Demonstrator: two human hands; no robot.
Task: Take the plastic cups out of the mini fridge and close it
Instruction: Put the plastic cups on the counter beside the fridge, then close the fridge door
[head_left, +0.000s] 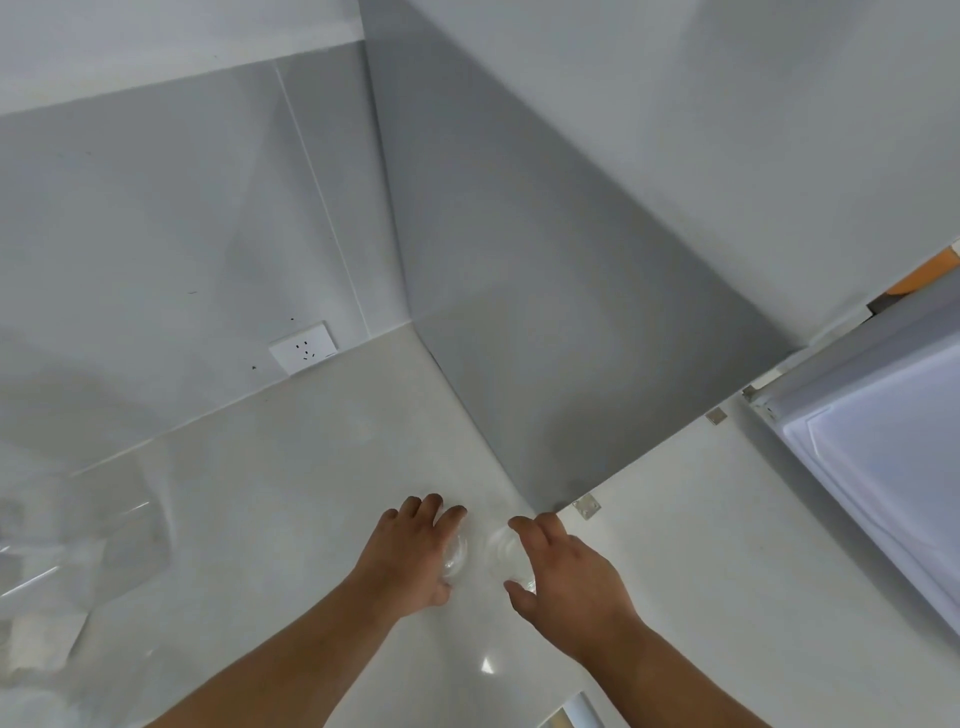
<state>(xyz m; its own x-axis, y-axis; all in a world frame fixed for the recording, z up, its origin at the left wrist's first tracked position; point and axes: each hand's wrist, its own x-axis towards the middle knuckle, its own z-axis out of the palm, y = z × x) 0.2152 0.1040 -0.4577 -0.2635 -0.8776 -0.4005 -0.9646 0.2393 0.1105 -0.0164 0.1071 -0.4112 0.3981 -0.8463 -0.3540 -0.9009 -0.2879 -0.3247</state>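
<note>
Forearms reach in from the near edge over a pale, glossy countertop (291, 519), and each hand is wrapped around a clear plastic cup standing on that surface. The left hand (410, 556) curls its fingers over the far side of the left cup (456, 558) with the thumb on the near side, so the cup is gripped between them. The right hand (563, 574) does the same with the right cup (503, 553), fingers arched over its far rim and thumb tucked at its near side. The two cups stand just beside each other, close to the inner corner where the countertop meets a white surface (701, 545) on the right; both are so transparent that their outlines are faint. At the near left lies crumpled clear plastic wrap (78, 540) with a white paper piece (39, 642) beside it. On the right, farther off, the mini fridge (883, 457) shows a pale, bluish-white panel with its hinge corner visible; whether its door is fully closed cannot be told from this angle. Two small metal brackets (586, 506) sit along the edge of the grey partition (545, 338). On the far wall (156, 234) at left is a white power socket (304, 347). No brand, label or readable writing shows on anything.
</note>
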